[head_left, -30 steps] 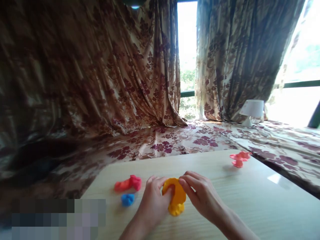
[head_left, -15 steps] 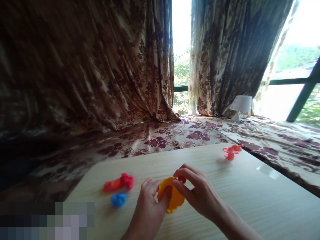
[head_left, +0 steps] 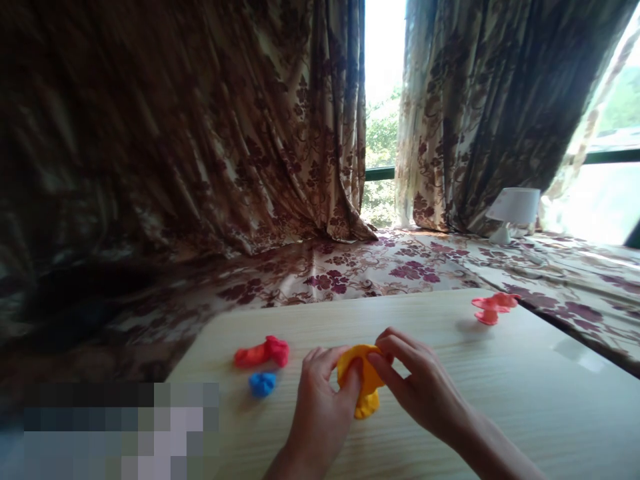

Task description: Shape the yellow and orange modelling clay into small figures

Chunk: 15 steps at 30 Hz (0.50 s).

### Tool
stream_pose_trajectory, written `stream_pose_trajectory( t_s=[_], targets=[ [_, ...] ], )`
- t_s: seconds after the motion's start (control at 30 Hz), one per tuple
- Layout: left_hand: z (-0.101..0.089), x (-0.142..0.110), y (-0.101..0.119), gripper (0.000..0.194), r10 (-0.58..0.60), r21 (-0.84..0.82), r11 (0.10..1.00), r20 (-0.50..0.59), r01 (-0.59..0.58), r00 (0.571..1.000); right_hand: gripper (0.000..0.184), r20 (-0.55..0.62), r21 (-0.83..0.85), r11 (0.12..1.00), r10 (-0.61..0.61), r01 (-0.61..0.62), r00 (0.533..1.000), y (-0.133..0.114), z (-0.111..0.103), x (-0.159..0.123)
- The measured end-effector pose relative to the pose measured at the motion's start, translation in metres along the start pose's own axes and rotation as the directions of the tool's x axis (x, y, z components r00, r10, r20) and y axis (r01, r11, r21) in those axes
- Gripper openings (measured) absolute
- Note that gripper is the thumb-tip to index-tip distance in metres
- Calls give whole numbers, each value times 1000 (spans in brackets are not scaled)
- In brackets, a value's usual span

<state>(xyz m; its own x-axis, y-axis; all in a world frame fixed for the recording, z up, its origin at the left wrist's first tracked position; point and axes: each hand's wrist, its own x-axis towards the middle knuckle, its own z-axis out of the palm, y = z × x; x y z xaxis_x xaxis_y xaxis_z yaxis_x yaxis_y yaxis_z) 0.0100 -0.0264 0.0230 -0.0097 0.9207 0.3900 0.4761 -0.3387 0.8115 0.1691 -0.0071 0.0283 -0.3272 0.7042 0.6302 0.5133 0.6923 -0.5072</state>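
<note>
My left hand grips a flattened yellow piece of modelling clay, its thumb pressed across the face. At the upper right rim of that piece, my right hand pinches the edge between thumb and fingers. A second, ruffled yellow part shows just below the flat one; whether the two are joined is hidden. Left of my hands, a blue clay lump lies on the table, close in front of a red-orange clay roll with a pinkish-red lump against its right end.
Near the far right edge of the pale wood table stands a coral-pink clay shape with flared parts. Beyond lies a flower-patterned cloth surface with a white lamp. Patterned curtains hang behind, beside bright windows.
The yellow piece turned to face me, covering the ruffled part, then tilted back so that part shows again. My right fingers parted at its rim and now pinch it. The view swung left, then right.
</note>
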Motion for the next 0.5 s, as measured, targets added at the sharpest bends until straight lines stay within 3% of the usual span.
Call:
stream_pose_trajectory(
  t_s=[0.23,0.37,0.5],
  targets=[
    [-3,-1,9,18,67,55,997,-80,-63,995,11,18,-29,998,-58,59,998,8,4,-5],
    [-6,-4,11,28,146,165,977,-57,-135,988,10,14,-60,993,-101,102,995,13,4,-6],
    [-6,-10,11,22,136,184,975,-37,-127,990,9,19,-81,985,-150,151,988,15,5,-7]
  ],
)
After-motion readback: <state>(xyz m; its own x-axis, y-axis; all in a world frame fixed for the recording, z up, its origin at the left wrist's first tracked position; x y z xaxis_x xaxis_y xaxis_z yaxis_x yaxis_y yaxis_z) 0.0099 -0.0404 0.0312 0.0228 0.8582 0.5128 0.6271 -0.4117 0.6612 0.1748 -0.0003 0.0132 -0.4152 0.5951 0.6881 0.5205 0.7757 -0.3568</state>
